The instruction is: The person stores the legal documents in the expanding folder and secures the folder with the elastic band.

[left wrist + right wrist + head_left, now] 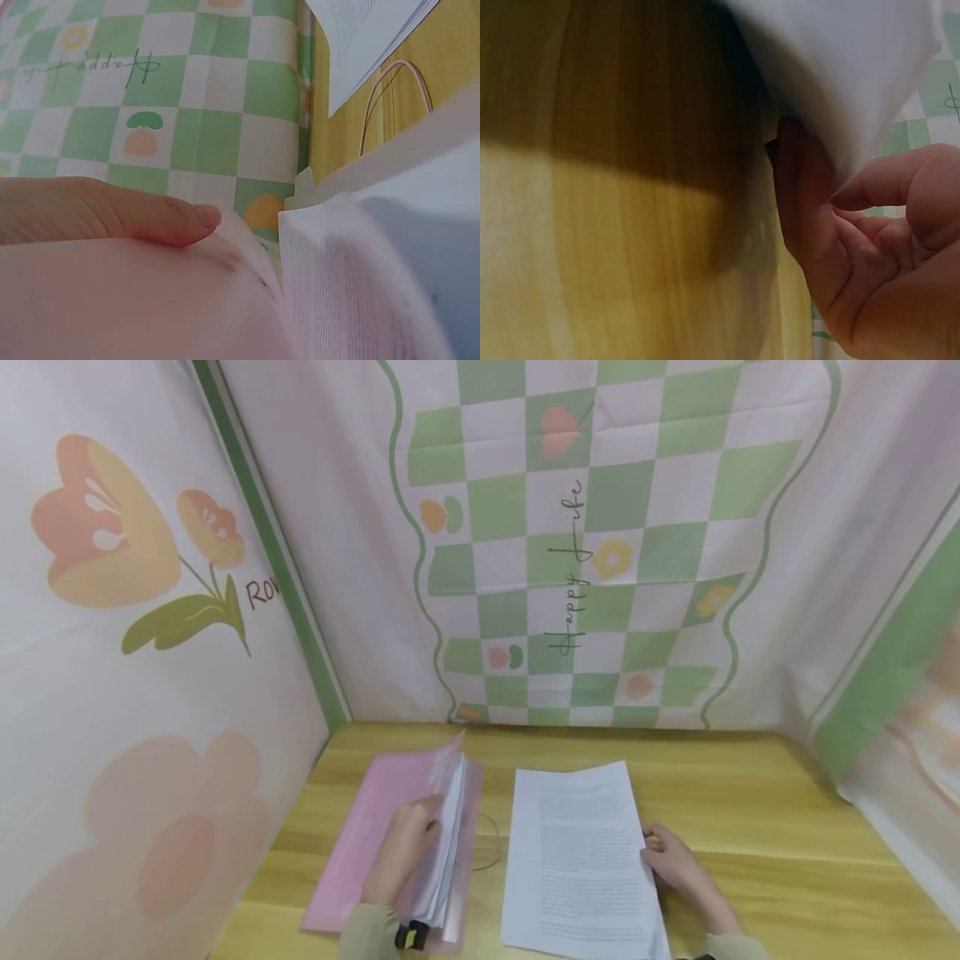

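My left hand point(405, 839) is at a pink folder point(375, 827) on the left of the table, pinching its raised cover; in the left wrist view the thumb point(161, 217) lies along the cover's edge. White printed sheets point(319, 285) stand inside the partly opened folder. To the right, a stack of printed paper point(577, 860) lies with its text facing up. My right hand point(675, 864) grips this stack by its right edge. Seen from the right wrist, the thumb and fingers are on either side of the bent-up paper edge point(855, 82).
A thin cord loop point(495, 843) lies on the wooden table point(735, 827) between folder and stack. Behind the table hangs a green-and-white checked curtain point(555, 560). A flower-printed curtain point(150, 693) borders the left side, and another curtain point(892, 677) the right.
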The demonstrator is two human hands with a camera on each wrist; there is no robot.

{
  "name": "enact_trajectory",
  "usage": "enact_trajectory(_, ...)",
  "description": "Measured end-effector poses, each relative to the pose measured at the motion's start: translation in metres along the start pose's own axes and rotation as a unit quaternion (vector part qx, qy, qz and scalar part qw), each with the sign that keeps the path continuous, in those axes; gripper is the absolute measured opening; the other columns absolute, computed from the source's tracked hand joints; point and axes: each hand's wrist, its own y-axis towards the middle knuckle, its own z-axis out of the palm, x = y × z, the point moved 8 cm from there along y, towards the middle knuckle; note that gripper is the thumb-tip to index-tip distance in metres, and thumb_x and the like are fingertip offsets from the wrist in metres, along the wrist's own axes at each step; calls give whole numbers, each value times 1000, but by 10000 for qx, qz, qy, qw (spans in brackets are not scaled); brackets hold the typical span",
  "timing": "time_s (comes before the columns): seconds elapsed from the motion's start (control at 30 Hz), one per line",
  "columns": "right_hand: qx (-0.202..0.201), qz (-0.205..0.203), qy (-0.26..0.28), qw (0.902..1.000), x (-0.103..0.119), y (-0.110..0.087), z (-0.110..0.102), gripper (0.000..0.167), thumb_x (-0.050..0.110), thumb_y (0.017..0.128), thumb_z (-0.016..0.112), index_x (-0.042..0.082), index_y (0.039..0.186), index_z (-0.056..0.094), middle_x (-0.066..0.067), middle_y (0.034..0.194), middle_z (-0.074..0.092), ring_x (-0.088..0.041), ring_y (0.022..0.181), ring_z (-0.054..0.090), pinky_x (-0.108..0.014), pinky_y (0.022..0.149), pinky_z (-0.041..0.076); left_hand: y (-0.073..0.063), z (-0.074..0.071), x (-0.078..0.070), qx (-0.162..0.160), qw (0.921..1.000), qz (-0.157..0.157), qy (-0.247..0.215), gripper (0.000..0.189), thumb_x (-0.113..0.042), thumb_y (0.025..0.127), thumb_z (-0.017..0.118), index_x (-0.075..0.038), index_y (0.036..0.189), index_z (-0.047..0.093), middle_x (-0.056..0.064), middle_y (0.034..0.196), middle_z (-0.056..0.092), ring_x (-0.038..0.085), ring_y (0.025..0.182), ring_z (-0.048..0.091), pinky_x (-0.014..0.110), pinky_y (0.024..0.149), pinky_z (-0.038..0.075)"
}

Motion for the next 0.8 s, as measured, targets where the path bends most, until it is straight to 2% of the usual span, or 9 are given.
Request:
enact_trajectory(0.1, 88, -94, 237, 9996, -1, -1, -1, 41, -1, 94, 43, -16, 132, 37, -15, 91, 70, -18, 73, 64, -29, 63, 52, 0, 1, 2, 31, 10000, -53, 54, 31, 13, 81, 61, 10, 112, 67, 23, 91, 73, 22, 72, 68, 22, 57, 54)
enact_trajectory(0.17, 110, -169, 326, 9993, -2, -1, -2, 39, -1, 94, 44, -16, 130, 37, -15, 90, 71, -18, 72, 64, -28, 62, 51, 1, 1, 3, 44, 9998, -104, 157, 29, 9, 83, 62, 11, 112, 66, 22, 83, 72, 16, 63, 64, 18, 51, 49)
enact_trajectory(0.2, 125, -210, 348, 9991, -3, 0, -2, 39, -1, 95, 44, -17, 130, 37, -16, 90, 71, -18, 72, 64, -27, 62, 50, 1, 1, 4, 70, 9997, -151, 171, 23, 8, 84, 63, 10, 107, 67, 18, 76, 70, 12, 58, 60, 16, 48, 46)
enact_trajectory(0.27, 97, -220, 404, 9989, -4, 0, -3, 40, -1, 95, 44, -17, 130, 37, -16, 92, 71, -17, 73, 64, -27, 63, 50, 1, 1, 5, 76, 9995, -215, 220, 4, 6, 85, 63, 4, 87, 65, 7, 60, 58, 7, 52, 46, 14, 45, 37)
enact_trajectory(0.33, 129, -216, 525, 9983, -5, 0, -3, 41, 0, 95, 45, -17, 132, 36, -16, 93, 71, -17, 73, 64, -28, 64, 52, 2, 1, 5, 72, 9992, -203, 328, 20, 5, 86, 63, -4, 71, 54, -2, 54, 41, 5, 51, 35, 15, 44, 33)
enact_trajectory(0.37, 134, -199, 594, 9979, -5, 0, -4, 42, 0, 95, 45, -17, 133, 35, -15, 92, 71, -17, 73, 65, -29, 64, 52, 2, 0, 5, 50, 9991, -177, 394, 25, 4, 86, 63, -6, 67, 50, -4, 55, 37, 5, 51, 33, 16, 45, 32)
enact_trajectory(0.43, 266, -258, 760, 9964, -6, -1, -3, 43, 0, 95, 45, -18, 133, 33, -15, 93, 70, -17, 73, 65, -30, 64, 54, 2, -1, 4, 25, 9987, -162, 476, 33, 4, 86, 63, -9, 64, 42, -5, 56, 31, 6, 52, 30, 17, 46, 31)
enact_trajectory(0.57, 551, -386, 1032, 9924, -6, -4, -1, 45, 1, 96, 43, -19, 134, 28, -13, 95, 70, -17, 74, 67, -31, 66, 56, 2, -3, 3, 14, 9984, -143, 551, 31, 4, 86, 62, -9, 64, 45, -4, 55, 34, 7, 52, 31, 18, 48, 31)
enact_trajectory(0.8, 398, -236, 1111, 9927, -5, -6, -5, 47, 4, 98, 42, -16, 138, 28, -19, 104, 71, -16, 80, 68, -30, 70, 57, 4, -7, 7, 39, 9984, -351, 450, 28, 4, 88, 57, -8, 65, 47, -5, 56, 33, 6, 53, 31, 18, 48, 29)
